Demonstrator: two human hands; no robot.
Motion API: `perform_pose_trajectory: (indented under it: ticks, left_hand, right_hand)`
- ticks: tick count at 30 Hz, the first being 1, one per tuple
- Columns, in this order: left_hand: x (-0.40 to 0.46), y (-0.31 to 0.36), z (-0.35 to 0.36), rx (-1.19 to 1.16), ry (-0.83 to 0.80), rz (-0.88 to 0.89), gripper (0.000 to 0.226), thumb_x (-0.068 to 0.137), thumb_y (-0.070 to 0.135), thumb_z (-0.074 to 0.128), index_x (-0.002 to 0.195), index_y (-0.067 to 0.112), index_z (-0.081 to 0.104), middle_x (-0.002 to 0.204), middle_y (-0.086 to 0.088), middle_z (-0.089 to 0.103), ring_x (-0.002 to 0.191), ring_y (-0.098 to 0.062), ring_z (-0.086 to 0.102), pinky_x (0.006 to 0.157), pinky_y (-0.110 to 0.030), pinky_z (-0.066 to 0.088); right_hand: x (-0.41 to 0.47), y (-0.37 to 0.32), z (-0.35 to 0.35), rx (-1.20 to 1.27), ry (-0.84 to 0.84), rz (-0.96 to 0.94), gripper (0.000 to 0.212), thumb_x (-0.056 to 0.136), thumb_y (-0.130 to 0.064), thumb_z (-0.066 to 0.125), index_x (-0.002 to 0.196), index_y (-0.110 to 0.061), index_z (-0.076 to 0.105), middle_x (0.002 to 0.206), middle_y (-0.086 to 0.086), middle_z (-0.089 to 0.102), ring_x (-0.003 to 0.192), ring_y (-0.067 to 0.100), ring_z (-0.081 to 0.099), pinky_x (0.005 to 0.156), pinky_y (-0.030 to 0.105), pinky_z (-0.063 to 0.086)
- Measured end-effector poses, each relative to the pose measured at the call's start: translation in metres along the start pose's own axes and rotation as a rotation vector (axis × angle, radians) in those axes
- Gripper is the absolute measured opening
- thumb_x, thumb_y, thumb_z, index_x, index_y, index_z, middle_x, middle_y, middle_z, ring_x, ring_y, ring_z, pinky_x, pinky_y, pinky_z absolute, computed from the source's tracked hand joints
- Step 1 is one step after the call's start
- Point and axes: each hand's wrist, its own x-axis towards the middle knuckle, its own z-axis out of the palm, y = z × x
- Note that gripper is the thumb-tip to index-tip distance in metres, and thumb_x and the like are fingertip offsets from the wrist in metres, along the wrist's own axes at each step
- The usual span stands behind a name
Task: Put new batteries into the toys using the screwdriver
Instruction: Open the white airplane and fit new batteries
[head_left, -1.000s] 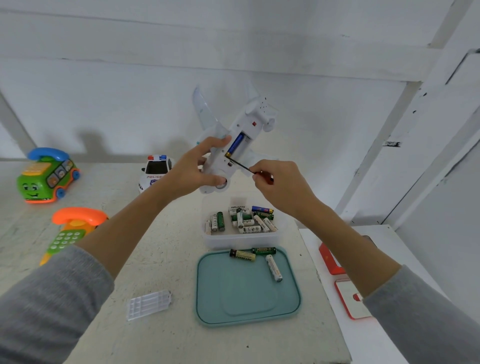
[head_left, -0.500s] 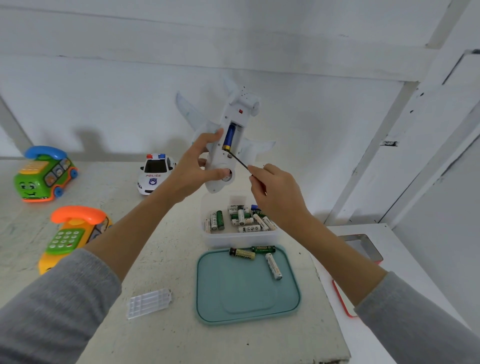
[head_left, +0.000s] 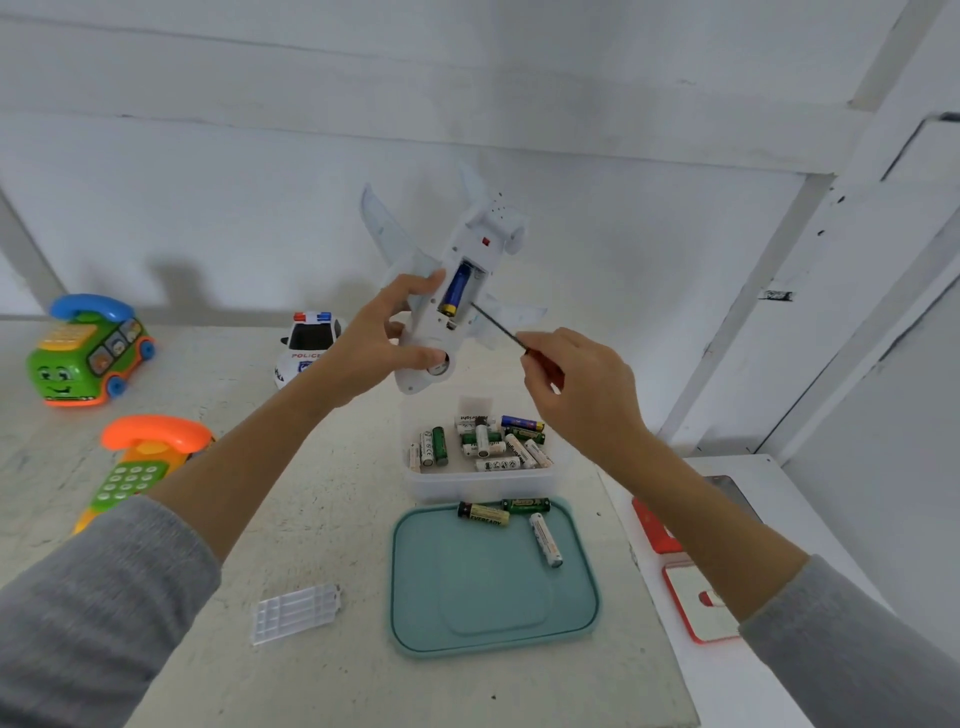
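Note:
My left hand grips a white toy airplane held up above the table, belly toward me. Its battery bay is open and a blue battery sits inside. My right hand pinches a screwdriver with a thin dark shaft, its tip at the lower right edge of the bay. The clear battery cover lies on the table near my left sleeve. A clear tub holds several batteries. Three batteries lie on the teal lid, among them a white one.
A police car toy stands behind my left wrist. A green bus phone toy and an orange phone toy are at the left. Red-framed items lie on a lower white surface at the right. The wall is close behind.
The airplane has turned from tilted right to more upright and shifted slightly. My right hand has drawn back to the right, with the screwdriver tip staying at the bay.

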Motion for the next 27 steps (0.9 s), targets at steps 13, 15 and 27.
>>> perform_pose_trajectory:
  ticks: [13, 15, 27]
  left_hand:
    - [-0.006, 0.005, -0.001, 0.089, -0.123, -0.044, 0.072, 0.054, 0.042, 0.079, 0.116, 0.063, 0.048, 0.133, 0.009, 0.046, 0.109, -0.027, 0.056, 0.094, -0.045, 0.052]
    - [-0.006, 0.004, -0.001, 0.105, -0.126, -0.037, 0.072, 0.064, 0.026, 0.083, 0.116, 0.061, 0.048, 0.134, 0.007, 0.045, 0.110, -0.028, 0.056, 0.094, -0.047, 0.051]
    - [0.000, 0.008, 0.002, 0.313, -0.164, 0.012, 0.072, 0.077, 0.005, 0.076, 0.118, 0.054, 0.042, 0.120, 0.015, 0.048, 0.099, -0.026, 0.057, 0.084, -0.028, 0.051]
  right_hand:
    - [0.041, 0.009, -0.019, -0.060, -0.076, 0.122, 0.014, 0.085, -0.021, 0.060, 0.095, -0.013, 0.068, 0.084, -0.001, 0.070, 0.078, 0.019, 0.063, 0.072, 0.035, 0.051]
    - [0.041, 0.010, -0.018, -0.048, -0.081, 0.110, 0.013, 0.084, -0.019, 0.061, 0.092, -0.011, 0.068, 0.080, 0.001, 0.069, 0.075, 0.019, 0.063, 0.070, 0.037, 0.052]
    - [0.035, 0.017, -0.010, 0.049, -0.139, 0.144, 0.009, 0.083, -0.013, 0.062, 0.085, -0.004, 0.066, 0.072, 0.007, 0.067, 0.069, 0.023, 0.063, 0.067, 0.043, 0.053]
